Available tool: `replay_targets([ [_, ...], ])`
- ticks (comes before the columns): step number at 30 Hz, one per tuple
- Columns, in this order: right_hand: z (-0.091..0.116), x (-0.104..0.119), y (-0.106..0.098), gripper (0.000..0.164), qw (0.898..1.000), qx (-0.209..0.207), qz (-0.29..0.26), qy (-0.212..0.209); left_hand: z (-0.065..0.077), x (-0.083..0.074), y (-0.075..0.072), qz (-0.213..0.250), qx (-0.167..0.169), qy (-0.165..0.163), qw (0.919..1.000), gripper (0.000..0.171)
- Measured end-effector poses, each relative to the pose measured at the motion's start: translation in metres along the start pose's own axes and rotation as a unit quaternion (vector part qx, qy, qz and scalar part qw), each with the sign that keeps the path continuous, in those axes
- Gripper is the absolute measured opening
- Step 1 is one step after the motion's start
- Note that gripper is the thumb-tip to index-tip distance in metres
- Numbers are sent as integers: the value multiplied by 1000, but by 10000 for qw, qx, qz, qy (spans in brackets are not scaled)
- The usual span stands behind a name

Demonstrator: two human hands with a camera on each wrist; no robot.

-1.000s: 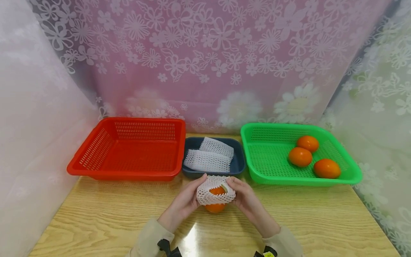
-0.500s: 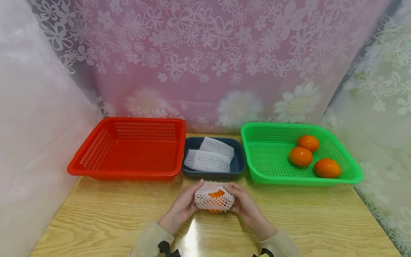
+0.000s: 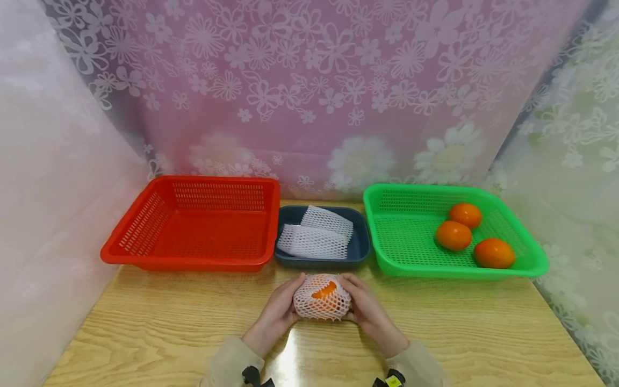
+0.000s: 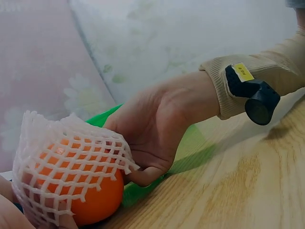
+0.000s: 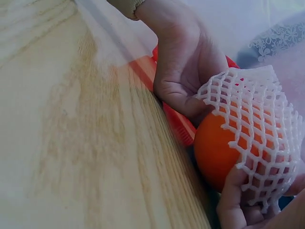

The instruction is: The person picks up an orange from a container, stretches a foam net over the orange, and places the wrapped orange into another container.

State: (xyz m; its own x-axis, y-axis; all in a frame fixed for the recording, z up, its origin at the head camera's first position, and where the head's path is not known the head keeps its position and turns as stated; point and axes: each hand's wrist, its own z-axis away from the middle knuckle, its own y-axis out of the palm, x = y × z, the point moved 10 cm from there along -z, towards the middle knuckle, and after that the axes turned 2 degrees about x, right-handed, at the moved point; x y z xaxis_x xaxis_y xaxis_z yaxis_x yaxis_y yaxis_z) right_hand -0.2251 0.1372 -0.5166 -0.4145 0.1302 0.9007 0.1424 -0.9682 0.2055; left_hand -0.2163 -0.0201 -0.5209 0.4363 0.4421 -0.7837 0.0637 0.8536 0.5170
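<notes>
A white foam fruit net (image 3: 309, 309) is stretched over an orange (image 3: 325, 291), whose skin shows through the slit on top. My left hand (image 3: 279, 302) grips the net's left side, thumb along its upper edge. On the opposite side, my right hand (image 3: 368, 305) holds the net the same way. From the left wrist view, the lower part of the orange (image 4: 102, 202) sticks out bare below the net's ragged edge, and a small sticker shows through the mesh. In the right wrist view, fingertips (image 5: 233, 186) press at the net's lower edge.
A red basket (image 3: 188, 266) stands at the back left. In the dark blue tray (image 3: 360, 236) at the back middle lie more flat foam nets (image 3: 319, 243). The green basket (image 3: 411, 269) at the back right holds several oranges (image 3: 453, 235). Floral curtains (image 3: 309, 80) surround the wooden table (image 3: 159, 333).
Both hands have drawn the foam net downward over the orange, so less of the fruit shows below it. They have come slightly nearer the front of the table.
</notes>
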Motion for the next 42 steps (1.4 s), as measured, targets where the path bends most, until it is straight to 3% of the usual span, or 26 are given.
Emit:
replay_targets([
  [6, 0, 3, 3, 18, 9994, 289, 174, -7, 2, -1, -2, -276, -167, 30, 9995, 50],
  [13, 1, 7, 8, 59, 9974, 561, 449, -9, 0, -2, -5, -658, -533, 322, 9959, 43],
  [19, 5, 12, 11, 61, 9972, 492, 558, -86, 2, -6, -8, -753, -957, 689, 9902, 33],
  [26, 10, 21, 26, 67, 9916, 1102, 643, -208, 3, -20, -5, -635, -1159, 1127, 9848, 29],
  [30, 11, 23, 32, 70, 9892, 1358, 531, -179, 2, -28, -2, -685, -1142, 1245, 9832, 26],
  [36, 16, 27, 37, 77, 9848, 1703, 275, -201, -3, -28, 1, -710, -803, 963, 9896, 28],
  [42, 22, 31, 45, 76, 9760, 2166, 85, -223, -7, -25, 5, -412, -464, 885, 9941, 25],
])
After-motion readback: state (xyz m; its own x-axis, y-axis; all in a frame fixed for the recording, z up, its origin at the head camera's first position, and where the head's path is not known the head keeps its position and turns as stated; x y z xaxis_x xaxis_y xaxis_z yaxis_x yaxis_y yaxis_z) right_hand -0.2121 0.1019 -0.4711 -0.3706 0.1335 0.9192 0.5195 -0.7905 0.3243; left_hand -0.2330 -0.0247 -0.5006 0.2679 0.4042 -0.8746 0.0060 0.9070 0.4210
